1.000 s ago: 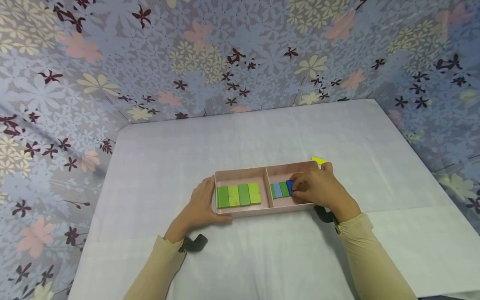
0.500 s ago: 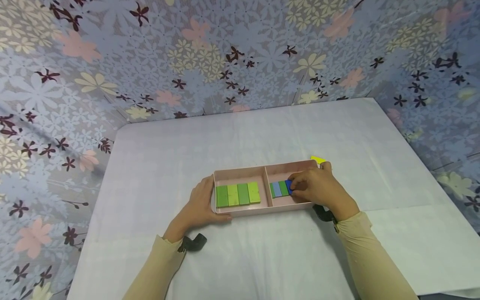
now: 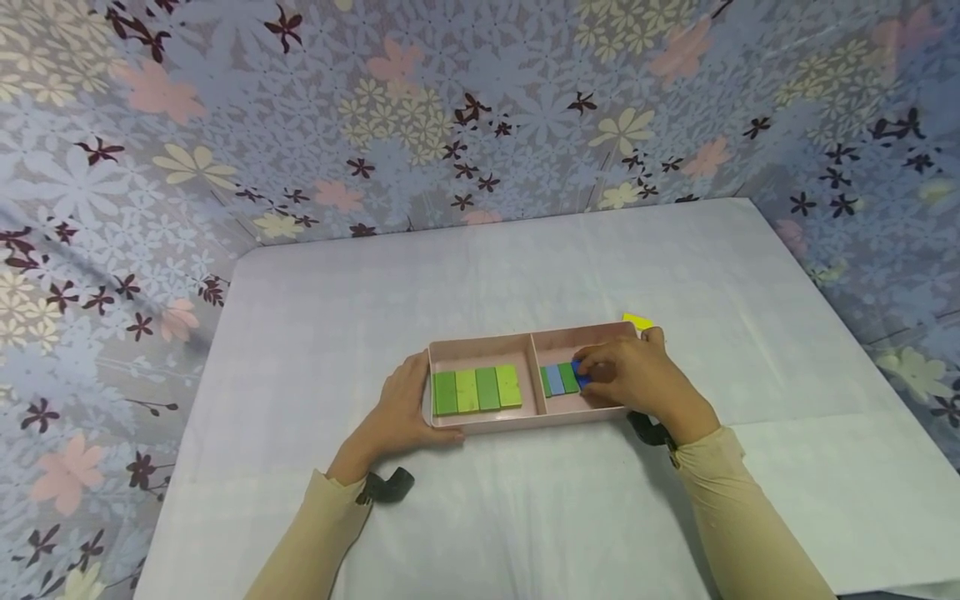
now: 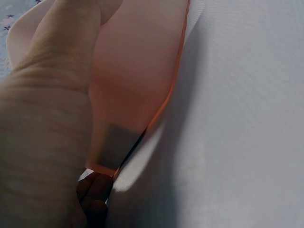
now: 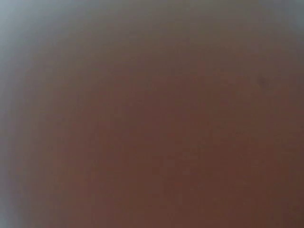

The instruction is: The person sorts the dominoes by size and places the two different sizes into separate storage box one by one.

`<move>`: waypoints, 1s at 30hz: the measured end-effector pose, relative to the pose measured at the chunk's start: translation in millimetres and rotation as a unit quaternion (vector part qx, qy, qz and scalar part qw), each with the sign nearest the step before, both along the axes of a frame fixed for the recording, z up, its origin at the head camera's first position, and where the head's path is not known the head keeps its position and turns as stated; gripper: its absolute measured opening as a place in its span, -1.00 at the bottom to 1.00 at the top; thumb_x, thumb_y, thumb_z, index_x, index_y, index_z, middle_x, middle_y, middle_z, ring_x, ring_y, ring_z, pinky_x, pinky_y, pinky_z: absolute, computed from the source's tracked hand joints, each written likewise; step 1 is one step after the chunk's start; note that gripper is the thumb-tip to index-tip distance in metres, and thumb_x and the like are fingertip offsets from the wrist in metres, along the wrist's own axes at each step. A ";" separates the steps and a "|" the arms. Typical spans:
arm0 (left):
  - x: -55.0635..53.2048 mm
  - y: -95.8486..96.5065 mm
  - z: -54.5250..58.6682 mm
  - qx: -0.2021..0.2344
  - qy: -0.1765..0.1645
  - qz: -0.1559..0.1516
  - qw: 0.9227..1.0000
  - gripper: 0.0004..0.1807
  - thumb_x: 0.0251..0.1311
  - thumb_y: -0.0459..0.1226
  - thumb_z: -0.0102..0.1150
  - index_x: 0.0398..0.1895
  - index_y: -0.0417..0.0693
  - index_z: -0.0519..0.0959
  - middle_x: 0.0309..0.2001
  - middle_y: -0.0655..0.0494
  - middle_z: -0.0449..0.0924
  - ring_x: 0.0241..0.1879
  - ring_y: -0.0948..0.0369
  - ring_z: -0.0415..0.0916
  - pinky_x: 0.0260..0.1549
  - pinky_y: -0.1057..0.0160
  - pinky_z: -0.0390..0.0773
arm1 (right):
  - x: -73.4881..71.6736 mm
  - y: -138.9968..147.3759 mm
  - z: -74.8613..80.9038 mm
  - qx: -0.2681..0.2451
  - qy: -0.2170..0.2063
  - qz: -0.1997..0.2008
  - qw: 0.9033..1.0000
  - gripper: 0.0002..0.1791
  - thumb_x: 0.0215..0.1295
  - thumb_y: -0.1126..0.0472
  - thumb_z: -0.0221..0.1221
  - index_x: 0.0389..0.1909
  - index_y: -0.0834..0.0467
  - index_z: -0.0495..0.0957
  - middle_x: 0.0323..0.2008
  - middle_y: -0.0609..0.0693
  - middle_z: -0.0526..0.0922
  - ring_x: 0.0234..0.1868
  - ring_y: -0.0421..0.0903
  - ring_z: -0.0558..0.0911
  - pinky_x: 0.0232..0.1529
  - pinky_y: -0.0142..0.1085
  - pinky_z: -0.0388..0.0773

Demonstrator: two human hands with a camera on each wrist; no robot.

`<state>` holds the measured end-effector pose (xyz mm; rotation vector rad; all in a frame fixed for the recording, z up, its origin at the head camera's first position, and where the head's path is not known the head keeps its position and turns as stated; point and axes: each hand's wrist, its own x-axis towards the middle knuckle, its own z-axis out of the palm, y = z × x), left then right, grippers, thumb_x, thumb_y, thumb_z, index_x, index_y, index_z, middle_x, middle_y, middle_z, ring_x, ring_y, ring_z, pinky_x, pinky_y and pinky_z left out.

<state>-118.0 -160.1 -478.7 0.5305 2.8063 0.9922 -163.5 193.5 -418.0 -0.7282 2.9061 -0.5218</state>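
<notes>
My left hand (image 3: 405,408) grips the left end of a pink two-compartment box (image 3: 480,354), thumb along its near wall. The left wrist view shows that thumb across the box's outer wall (image 4: 137,57). With fingertips down in the right compartment, my right hand (image 3: 641,375) pinches a dark blue block (image 3: 578,369), partly hidden by the fingers. It sits beside a row of a narrow green block (image 3: 546,382), a light blue block (image 3: 555,380) and a green block (image 3: 569,377). Several wider blocks in alternating greens (image 3: 467,391) fill the left compartment's middle. The right wrist view is only a blur.
A yellow piece (image 3: 636,320) lies on the white-covered table (image 3: 420,292) just behind the box's far right corner, partly hidden by the box. Flowered cloth (image 3: 480,108) hangs behind the table and at its sides.
My right fingertips have shifted slightly left over the dark blue block, which now shows a little lower and flatter beside the green one. The left hand and the box have stayed put.
</notes>
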 end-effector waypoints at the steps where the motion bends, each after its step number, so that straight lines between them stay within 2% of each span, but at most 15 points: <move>1: 0.2 0.1 0.0 -0.001 -0.001 -0.002 1.000 0.37 -0.51 0.40 0.31 0.41 0.36 -0.30 0.29 0.21 0.07 0.25 0.21 0.05 0.22 -0.01 0.10 | 0.7 0.4 -0.4 -0.006 0.001 -0.001 1.000 -0.75 -0.14 0.00 0.41 -0.34 -0.14 0.69 -0.21 -0.27 0.66 -0.09 -0.15 0.53 -0.14 0.02 -0.04; 4: 1.2 0.5 -0.3 0.005 -0.006 -0.004 1.000 0.38 -0.51 0.38 0.32 0.41 0.38 -0.30 0.29 0.22 0.08 0.24 0.21 0.05 0.21 -0.01 0.09 | 3.4 2.8 -2.4 -0.030 0.021 -0.004 0.999 -0.73 -0.14 -0.02 0.41 -0.32 -0.16 0.68 -0.22 -0.29 0.65 -0.13 -0.20 0.53 -0.16 0.01 -0.05; 7: 1.5 0.8 -1.4 0.005 -0.009 -0.011 1.000 0.38 -0.50 0.38 0.32 0.41 0.37 -0.33 0.31 0.22 0.05 0.26 0.21 0.03 0.22 -0.02 0.08 | 7.1 8.4 -5.0 -0.073 0.082 -0.015 0.994 -0.76 -0.09 -0.02 0.38 -0.32 -0.15 0.67 -0.26 -0.31 0.65 -0.25 -0.24 0.50 -0.18 0.01 -0.08; 12: 1.8 2.6 -3.8 0.003 -0.020 -0.009 1.000 0.38 -0.50 0.38 0.32 0.40 0.40 -0.34 0.34 0.26 0.01 0.29 0.23 -0.01 0.24 -0.02 0.05 | 12.4 27.4 -5.9 -0.124 0.206 -0.052 0.969 -0.87 -0.02 0.07 0.35 -0.39 -0.08 0.68 -0.60 -0.27 0.53 -0.50 -0.23 0.32 -0.17 0.08 -0.09; 15: 1.8 2.0 -2.0 0.005 -0.021 -0.003 1.000 0.37 -0.51 0.38 0.33 0.40 0.43 -0.33 0.33 0.26 0.03 0.28 0.22 0.00 0.24 -0.02 0.07 | 11.1 37.5 -3.3 -0.130 0.250 -0.063 0.958 -0.86 -0.05 0.12 0.36 -0.40 0.00 0.69 -0.74 -0.20 0.38 -0.54 -0.22 0.28 -0.19 0.09 -0.08; 20: 1.2 -0.2 0.6 0.005 -0.017 0.002 1.000 0.36 -0.50 0.38 0.32 0.40 0.43 -0.33 0.31 0.24 0.04 0.28 0.20 0.01 0.23 -0.02 0.07 | 8.1 43.4 -1.5 -0.128 0.271 -0.078 0.951 -0.80 -0.07 0.10 0.36 -0.38 0.06 0.70 -0.72 -0.12 0.46 -0.54 -0.20 0.31 -0.20 0.09 -0.06; 24: 1.1 0.3 -0.2 0.003 -0.016 0.000 1.000 0.36 -0.49 0.38 0.32 0.40 0.42 -0.33 0.31 0.25 0.04 0.27 0.21 0.02 0.23 -0.02 0.08 | 7.4 44.9 -1.9 -0.136 0.290 -0.094 0.943 -0.83 -0.06 0.12 0.34 -0.41 0.09 0.69 -0.63 -0.07 0.60 -0.55 -0.19 0.33 -0.19 0.09 -0.05; 27: 0.9 1.0 -0.6 0.000 -0.013 -0.001 1.000 0.36 -0.48 0.38 0.32 0.40 0.41 -0.34 0.31 0.25 0.04 0.27 0.22 0.02 0.22 -0.02 0.09 | 5.7 46.8 -1.2 -0.138 0.305 -0.116 0.935 -0.84 -0.01 0.13 0.31 -0.39 0.09 0.69 -0.54 -0.01 0.66 -0.55 -0.18 0.35 -0.19 0.09 -0.04; 30: 0.7 1.3 -0.4 -0.002 -0.010 -0.002 1.000 0.37 -0.48 0.38 0.31 0.40 0.41 -0.35 0.32 0.26 0.04 0.27 0.21 0.02 0.22 -0.02 0.10 | 3.9 48.7 -0.9 -0.129 0.299 -0.150 0.934 -0.83 0.04 0.12 0.28 -0.36 0.10 0.70 -0.50 0.03 0.67 -0.56 -0.12 0.38 -0.22 0.07 -0.03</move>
